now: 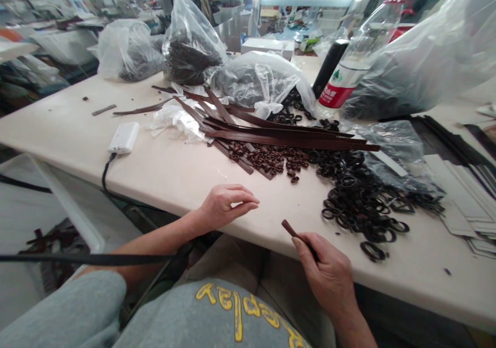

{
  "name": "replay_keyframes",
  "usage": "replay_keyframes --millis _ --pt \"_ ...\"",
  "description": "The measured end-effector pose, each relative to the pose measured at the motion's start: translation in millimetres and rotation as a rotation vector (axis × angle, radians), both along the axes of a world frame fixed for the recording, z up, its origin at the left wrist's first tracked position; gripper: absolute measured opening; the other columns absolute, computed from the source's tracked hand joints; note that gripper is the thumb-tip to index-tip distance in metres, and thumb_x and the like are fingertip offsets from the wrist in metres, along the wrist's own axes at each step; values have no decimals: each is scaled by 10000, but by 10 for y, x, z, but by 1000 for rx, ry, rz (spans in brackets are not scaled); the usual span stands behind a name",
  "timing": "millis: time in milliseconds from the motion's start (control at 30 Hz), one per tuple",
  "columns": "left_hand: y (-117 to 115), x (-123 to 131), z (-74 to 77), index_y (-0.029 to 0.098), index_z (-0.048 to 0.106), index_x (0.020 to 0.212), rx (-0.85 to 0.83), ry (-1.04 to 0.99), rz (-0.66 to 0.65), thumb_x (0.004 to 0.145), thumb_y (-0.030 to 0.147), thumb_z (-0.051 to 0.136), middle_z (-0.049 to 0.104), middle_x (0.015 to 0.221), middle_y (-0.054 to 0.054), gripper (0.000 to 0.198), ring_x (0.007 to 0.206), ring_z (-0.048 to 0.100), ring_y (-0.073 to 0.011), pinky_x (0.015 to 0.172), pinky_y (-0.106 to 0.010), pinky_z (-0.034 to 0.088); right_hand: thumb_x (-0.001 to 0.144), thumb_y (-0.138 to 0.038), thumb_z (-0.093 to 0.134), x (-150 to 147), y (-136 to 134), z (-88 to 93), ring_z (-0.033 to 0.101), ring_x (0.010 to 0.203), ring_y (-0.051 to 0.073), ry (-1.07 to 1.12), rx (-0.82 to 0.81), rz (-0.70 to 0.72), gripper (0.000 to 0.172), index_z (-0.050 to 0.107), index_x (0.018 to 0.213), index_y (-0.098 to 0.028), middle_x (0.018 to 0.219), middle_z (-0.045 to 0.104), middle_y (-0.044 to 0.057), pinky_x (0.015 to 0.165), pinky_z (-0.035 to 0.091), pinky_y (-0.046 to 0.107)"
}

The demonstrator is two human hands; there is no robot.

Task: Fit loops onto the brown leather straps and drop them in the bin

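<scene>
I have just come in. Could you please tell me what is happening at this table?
A person at the pale table has a brown strip in the right hand, one end sticking out. The left hand is apart from it, its fingers drawn close together. Beyond the hands lie long brown strips, small brown loops and black loops.

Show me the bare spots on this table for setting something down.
Bare tabletop lies between the white device and the left hand. A nearly bare patch lies between the brown loops and the right hand. Crowded: around the brown strips, black rings and plastic bags.
</scene>
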State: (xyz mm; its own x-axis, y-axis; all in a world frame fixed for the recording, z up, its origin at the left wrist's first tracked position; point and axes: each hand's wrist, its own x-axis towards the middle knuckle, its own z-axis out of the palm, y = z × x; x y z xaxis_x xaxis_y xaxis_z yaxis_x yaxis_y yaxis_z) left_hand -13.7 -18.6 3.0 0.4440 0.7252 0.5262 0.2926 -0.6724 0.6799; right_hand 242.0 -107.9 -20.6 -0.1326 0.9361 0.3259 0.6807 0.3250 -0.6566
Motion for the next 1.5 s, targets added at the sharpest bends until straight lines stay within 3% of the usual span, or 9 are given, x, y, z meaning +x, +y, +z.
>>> replay_keyframes --millis 167,367,667,867,1000,1100,1200,1333,1500 --pt "77 -85 3 163 756 868 -75 9 71 954 276 635 748 841 -70 186 747 695 -168 717 -254 532 978 -331 561 19 23 -69 564 601 129 3 -46 -45 200 634 838 -207 690 603 -25 593 409 237" --pt "282 -15 -66 152 764 894 -142 76 52 926 240 657 733 826 -60 142 676 657 -155 644 -242 484 972 -341 570 37 39 -81 549 591 121 26 -40 -59 211 641 831 -201 677 594 -31 588 404 231" --pt "855 677 -60 179 763 1022 12 467 -16 897 220 722 713 900 -58 138 775 680 -189 725 -260 494 965 -318 567 20 49 -54 548 563 129 37 3 -67 214 642 808 -195 653 602 -25 568 407 237" --pt "966 1204 -49 92 762 971 63 740 19 926 238 665 685 935 -93 181 865 696 -252 708 -269 500 961 -312 574 28 37 -67 562 580 135 48 -1 -70 198 646 816 -198 668 618 -19 577 418 238" --pt "948 1313 -35 35 753 861 34 709 13 928 54 552 671 901 -87 213 914 685 -255 741 -286 478 959 -310 576 33 30 -60 558 583 134 60 -11 -67 194 646 815 -201 670 615 -22 577 416 237" --pt "915 1225 -16 70 763 926 -7 631 -22 900 55 611 685 934 -73 155 912 684 -234 772 -280 488 959 -309 577 34 31 -58 554 578 133 66 -7 -70 190 648 819 -203 670 618 -23 574 413 239" --pt "817 1005 -13 108 747 1019 -258 406 -119 898 121 659 701 842 -40 151 768 681 -153 703 -229 514 960 -313 573 32 31 -46 551 572 134 81 -16 -80 194 648 817 -205 662 615 -25 567 413 240" --pt "539 644 -66 132 752 1015 -1007 -266 -282 775 199 790 710 812 -37 252 681 650 -124 670 -241 521 961 -322 580 11 42 -3 550 571 135 77 5 -132 205 636 802 -205 656 608 -23 566 407 243" --pt "168 478 -182 145 784 940 -1310 -566 -191 626 310 911 720 808 -53 376 658 627 -116 684 -247 511 977 -303 569 -80 85 30 565 603 136 -6 99 -182 176 628 847 -198 702 623 -11 609 402 256"
